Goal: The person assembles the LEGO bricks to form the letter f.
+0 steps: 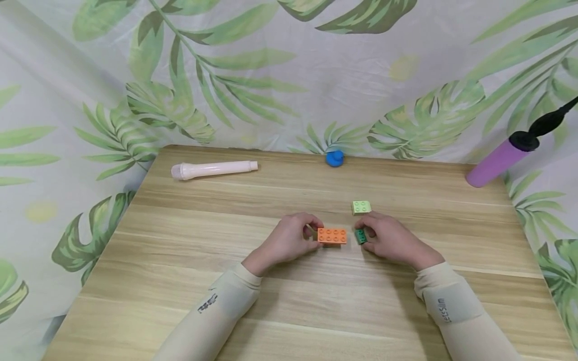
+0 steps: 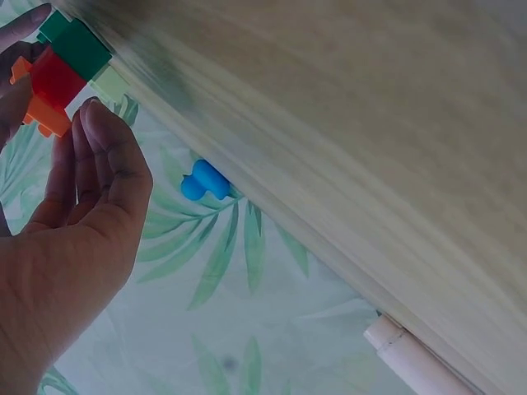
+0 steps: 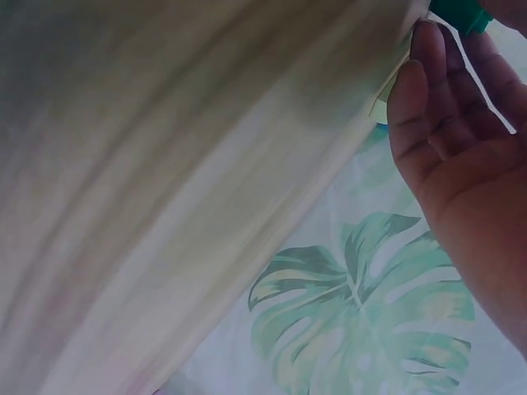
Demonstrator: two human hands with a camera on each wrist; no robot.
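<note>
My left hand pinches the left end of an orange building brick with studs on top. In the left wrist view a red brick sits against the orange brick's underside; from the head it is mostly hidden. To the right, a small dark green brick is between the thumb and fingers of my right hand, a short gap away from the orange one. Just beyond the right fingers a light green brick lies on the table. The right wrist view catches only part of the dark green brick.
On the wooden table, a pale pink toy microphone lies at the back left. A blue toy duck stands at the back edge. A purple cylinder with a black top stands at the back right, near the leaf-patterned cloth.
</note>
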